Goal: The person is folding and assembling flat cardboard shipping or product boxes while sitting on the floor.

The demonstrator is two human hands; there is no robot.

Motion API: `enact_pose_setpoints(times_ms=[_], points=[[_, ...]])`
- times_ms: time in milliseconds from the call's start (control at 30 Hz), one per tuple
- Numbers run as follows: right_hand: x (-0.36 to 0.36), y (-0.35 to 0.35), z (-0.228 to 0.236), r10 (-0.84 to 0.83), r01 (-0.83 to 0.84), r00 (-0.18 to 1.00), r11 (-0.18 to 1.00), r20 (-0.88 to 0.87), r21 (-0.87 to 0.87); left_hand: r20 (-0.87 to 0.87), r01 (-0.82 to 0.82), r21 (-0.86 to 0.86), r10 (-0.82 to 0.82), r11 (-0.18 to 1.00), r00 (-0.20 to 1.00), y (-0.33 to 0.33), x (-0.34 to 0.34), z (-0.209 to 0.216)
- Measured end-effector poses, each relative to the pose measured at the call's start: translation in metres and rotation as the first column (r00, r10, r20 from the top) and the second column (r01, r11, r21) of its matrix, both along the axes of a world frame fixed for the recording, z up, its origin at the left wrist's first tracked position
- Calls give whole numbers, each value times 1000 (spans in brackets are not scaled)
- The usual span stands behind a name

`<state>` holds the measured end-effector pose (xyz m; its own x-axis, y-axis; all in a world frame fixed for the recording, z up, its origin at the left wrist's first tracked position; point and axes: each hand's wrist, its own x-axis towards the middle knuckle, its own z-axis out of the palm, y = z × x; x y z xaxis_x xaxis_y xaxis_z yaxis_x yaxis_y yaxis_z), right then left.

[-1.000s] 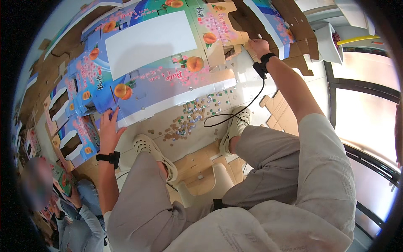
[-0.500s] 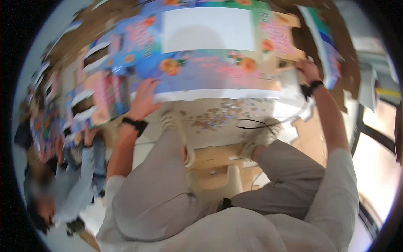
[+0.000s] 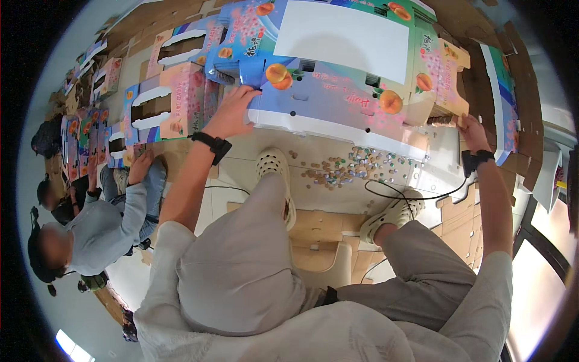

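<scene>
In front of me lies a thick stack of printed cardboard box sheets (image 3: pixel 338 99), blue, green and purple with peaches and pink blossoms, and a blank white panel on top. My left hand (image 3: pixel 232 113) grips the stack's near left edge, fingers on top and thumb lower along the side. At the near right corner, my right hand (image 3: pixel 474 134) has its fingers closed around the edge by an orange flap (image 3: pixel 449 99); part of this grip is hidden. Both wrists wear black bands, and a black cable (image 3: pixel 443 196) runs from the right one.
More printed cardboard stacks (image 3: pixel 181 99) with cut-out slots stand to the left. Another printed stack (image 3: pixel 503 102) is at the right. Small round cut-out pieces (image 3: pixel 356 166) litter the floor between my feet. Brown cardboard (image 3: pixel 319 226) lies below. Another person (image 3: pixel 108 229) sits at the left.
The view has turned, so the stack now appears tilted and further right, and sharper than before. Both hands remain at the stack's left and right edges.
</scene>
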<state>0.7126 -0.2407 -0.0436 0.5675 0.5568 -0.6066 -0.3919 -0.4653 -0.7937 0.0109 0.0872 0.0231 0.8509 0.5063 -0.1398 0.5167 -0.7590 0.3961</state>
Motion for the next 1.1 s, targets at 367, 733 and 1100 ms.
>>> enact_pose_setpoints(times_ms=[367,733,1100], points=[[-37,17,1,600,-124,129,800,790,-587,-95,11,133,2,991,995,-19,9,-33],[-206,5,44,712,-645,-281,356,644,-676,-245,-35,199,85,979,966,-22,19,-48],[-240,22,35,812,-519,-301,301,501,-800,-226,6,194,39,981,973,-20,19,-49]])
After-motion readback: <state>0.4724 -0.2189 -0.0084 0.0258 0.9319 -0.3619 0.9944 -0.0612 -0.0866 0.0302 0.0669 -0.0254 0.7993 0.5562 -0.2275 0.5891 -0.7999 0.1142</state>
